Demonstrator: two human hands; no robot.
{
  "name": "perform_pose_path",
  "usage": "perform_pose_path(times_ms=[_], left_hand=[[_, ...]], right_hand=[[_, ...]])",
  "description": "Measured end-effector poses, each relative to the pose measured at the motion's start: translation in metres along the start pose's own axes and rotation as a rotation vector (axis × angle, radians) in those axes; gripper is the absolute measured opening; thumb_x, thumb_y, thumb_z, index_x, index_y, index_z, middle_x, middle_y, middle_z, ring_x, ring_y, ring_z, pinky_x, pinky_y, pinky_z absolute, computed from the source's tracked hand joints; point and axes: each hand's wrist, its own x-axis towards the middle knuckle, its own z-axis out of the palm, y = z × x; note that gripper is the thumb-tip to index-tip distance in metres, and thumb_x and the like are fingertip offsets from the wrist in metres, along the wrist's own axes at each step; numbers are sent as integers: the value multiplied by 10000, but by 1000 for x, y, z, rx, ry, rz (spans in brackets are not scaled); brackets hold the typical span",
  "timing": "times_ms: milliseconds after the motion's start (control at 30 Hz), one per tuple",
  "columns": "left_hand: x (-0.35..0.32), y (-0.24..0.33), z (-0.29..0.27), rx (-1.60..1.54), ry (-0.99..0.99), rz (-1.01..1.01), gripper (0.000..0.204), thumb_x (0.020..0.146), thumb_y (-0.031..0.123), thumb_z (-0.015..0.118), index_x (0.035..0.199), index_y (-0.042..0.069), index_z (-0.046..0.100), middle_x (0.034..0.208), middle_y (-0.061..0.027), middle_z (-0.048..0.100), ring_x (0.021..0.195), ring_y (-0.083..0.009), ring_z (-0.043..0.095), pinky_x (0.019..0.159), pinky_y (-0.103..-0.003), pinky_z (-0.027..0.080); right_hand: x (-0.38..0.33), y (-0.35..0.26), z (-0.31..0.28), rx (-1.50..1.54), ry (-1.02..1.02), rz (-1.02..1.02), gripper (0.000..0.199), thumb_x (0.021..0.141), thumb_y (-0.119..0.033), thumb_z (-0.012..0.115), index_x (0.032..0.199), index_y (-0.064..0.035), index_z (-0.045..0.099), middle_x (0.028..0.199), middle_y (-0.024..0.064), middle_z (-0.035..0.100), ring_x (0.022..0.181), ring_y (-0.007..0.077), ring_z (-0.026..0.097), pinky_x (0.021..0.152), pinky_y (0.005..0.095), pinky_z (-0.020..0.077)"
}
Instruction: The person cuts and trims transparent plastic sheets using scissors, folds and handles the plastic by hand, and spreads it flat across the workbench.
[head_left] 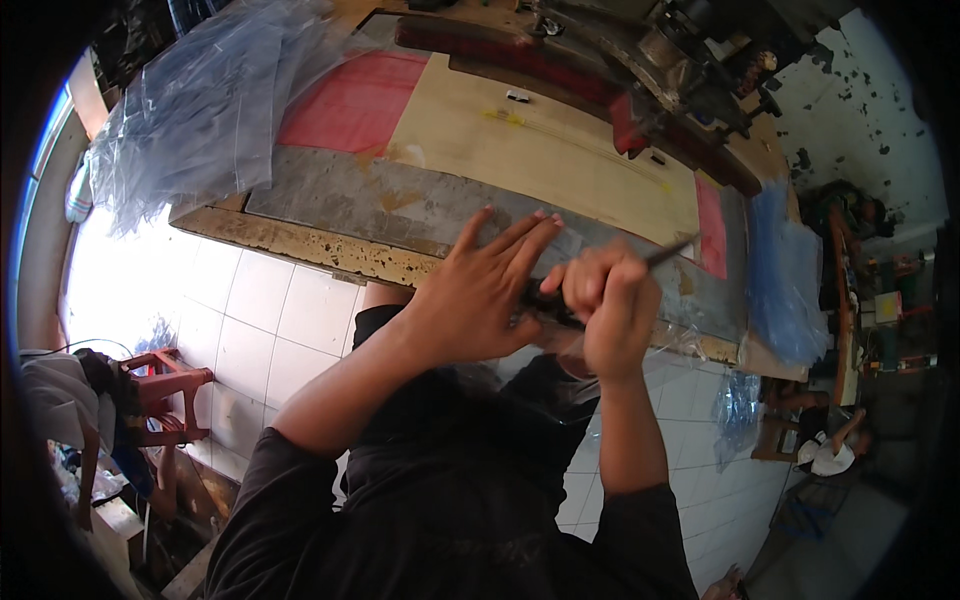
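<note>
My left hand [482,285] is over the front edge of the worktable [330,195], its fingers stretched and spread. Close beside it, my right hand [612,300] is closed around a tool with a thin, dark pointed blade [672,250]. The blade sticks out up and to the right, slightly blurred; I cannot tell its exact kind. Something black [540,296] shows between the two hands, partly hidden by fingers. Thin clear plastic [480,376] lies below the hands, across my lap. Beyond them, a cream sheet [540,150] with red ends lies on the table.
A heap of clear plastic bags [200,120] covers the table's left end; bluish plastic [785,280] hangs at its right. A dark red metal bar [500,60] and machine parts [670,70] stand behind. A red stool [170,395] is at left. Other people sit at both sides.
</note>
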Motion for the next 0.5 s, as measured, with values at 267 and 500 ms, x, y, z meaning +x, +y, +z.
perform_pose_path(times_ms=[267,500], left_hand=[[-1,0,1,-21,8,12,899,759,331,666,1512,-31,333,1596,-164,395,1491,-280,379,1220,-584,232],[-1,-1,1,8,0,12,914,773,382,667,1513,-31,327,1593,-166,396,1489,-276,380,1225,-584,229]], right_hand=[[2,3,-14,98,-13,14,510,1103,-478,392,818,-61,464,674,-15,404,556,65,383,723,329,526],[-9,-3,-4,-11,-55,-26,516,1118,-458,343,791,-72,441,647,-33,360,535,60,369,731,341,543]])
